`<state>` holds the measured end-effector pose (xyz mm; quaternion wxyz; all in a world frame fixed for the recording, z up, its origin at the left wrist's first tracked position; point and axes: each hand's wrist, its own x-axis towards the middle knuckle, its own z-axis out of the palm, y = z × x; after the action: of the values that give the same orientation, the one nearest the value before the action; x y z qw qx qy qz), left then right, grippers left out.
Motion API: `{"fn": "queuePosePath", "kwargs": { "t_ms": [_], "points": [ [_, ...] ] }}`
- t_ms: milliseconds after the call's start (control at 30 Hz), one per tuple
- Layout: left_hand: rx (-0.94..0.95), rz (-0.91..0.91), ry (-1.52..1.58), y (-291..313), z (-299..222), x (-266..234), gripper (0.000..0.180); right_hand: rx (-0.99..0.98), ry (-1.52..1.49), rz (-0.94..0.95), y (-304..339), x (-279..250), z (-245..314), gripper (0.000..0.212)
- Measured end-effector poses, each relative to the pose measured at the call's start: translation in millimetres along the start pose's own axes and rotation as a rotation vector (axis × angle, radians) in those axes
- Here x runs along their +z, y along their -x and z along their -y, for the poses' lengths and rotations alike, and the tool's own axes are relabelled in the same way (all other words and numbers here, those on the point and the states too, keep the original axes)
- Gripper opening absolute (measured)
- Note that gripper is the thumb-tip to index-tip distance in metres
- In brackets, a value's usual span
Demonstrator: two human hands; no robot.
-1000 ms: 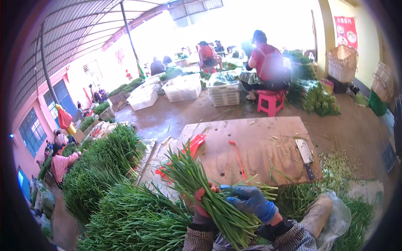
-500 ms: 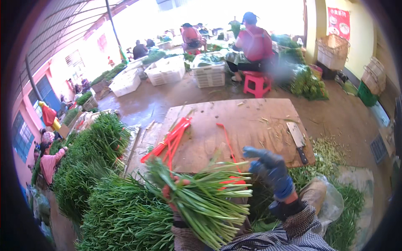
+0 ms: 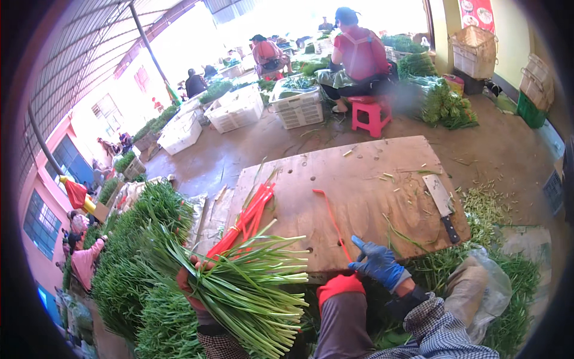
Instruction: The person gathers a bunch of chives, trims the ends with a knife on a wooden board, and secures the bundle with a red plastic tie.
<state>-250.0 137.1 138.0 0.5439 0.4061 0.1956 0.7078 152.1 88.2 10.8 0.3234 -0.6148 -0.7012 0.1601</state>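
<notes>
My left hand point(image 3: 192, 276) is closed round a big bunch of garlic chives point(image 3: 257, 287), its pale cut ends fanned to the right and its leafy tips to the upper left. My right hand point(image 3: 381, 264), in a blue glove, hovers at the near edge of a wooden board point(image 3: 335, 173). Its fingers are apart, beside the near end of a single red strap point(image 3: 330, 218) lying on the board; I see nothing in them. A bundle of red straps point(image 3: 245, 218) lies at the board's left, just beyond the chives.
A cleaver point(image 3: 439, 200) lies at the board's right, its black handle toward me. Heaped greens point(image 3: 131, 257) stand at my left. Trimmed stalk bits point(image 3: 487, 203) litter the floor at right. Beyond are white crates point(image 3: 236, 109) and a person on a red stool point(image 3: 371, 110).
My left hand has carried the chives to the left and slightly down. My right hand has dropped toward the board's near edge and the single strap. The view has shifted a little.
</notes>
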Motion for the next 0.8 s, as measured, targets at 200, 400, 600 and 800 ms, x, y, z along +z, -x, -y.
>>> {"fn": "queuePosePath", "kwargs": {
  "t_ms": [200, 400, 600, 800],
  "points": [
    [-0.183, -0.019, 0.017, -47, 17, 1, 0.031, -0.026, 0.166, 0.026, -30, 45, -31, 0.081],
    [-0.292, -0.062, 0.068, -82, 35, 24, 0.03, 0.215, -0.405, 0.081, -39, 34, -28, 0.067],
    [-0.39, -0.099, -0.16, -110, 48, 27, 0.029, 0.213, -0.912, -0.053, -37, 9, 12, 0.059],
    [-0.499, -0.015, -0.359, -120, 61, 63, 0.034, 0.182, -1.043, 0.157, -35, 30, 30, 0.06]
  ]
}}
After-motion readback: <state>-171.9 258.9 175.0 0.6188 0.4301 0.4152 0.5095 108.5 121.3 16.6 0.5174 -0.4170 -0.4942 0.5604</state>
